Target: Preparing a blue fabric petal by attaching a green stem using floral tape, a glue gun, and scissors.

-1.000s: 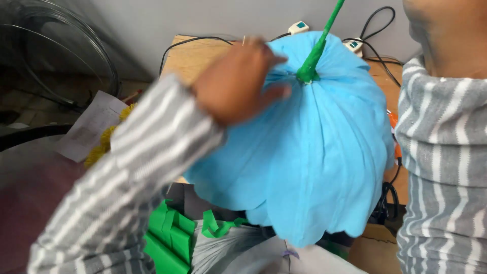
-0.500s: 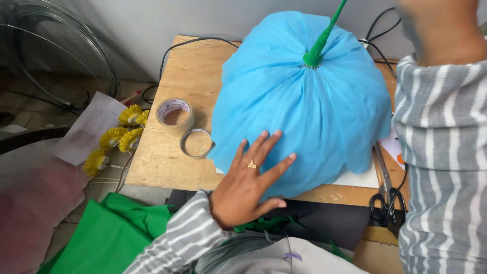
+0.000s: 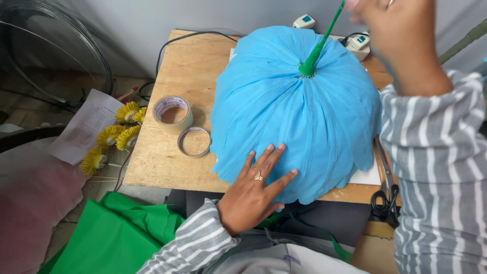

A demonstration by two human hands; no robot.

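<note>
A large dome of blue paper petals [image 3: 299, 116] lies face-down on a wooden table [image 3: 187, 71], with a green stem [image 3: 320, 43] rising from its middle. My left hand [image 3: 256, 190] rests flat on the near edge of the blue petals, fingers spread, a ring on one finger. My right hand [image 3: 393, 35] is raised at the top of the view, its fingers closed around the upper end of the green stem. Both arms wear grey-and-white striped sleeves.
Two tape rolls [image 3: 172, 112] [image 3: 194, 142] sit left of the dome. Yellow fringed tufts [image 3: 114, 137] and a printed sheet [image 3: 83, 127] lie past the table's left edge. Scissors [image 3: 385, 198] lie at the right. Green paper [image 3: 116, 233] is near-left, a wire coil [image 3: 56, 50] and small switch boxes [image 3: 357, 40] behind.
My left hand came down from beside the stem to the near edge of the petals and now lies flat there. The dome sits lower on the table, uncovering the tape rolls.
</note>
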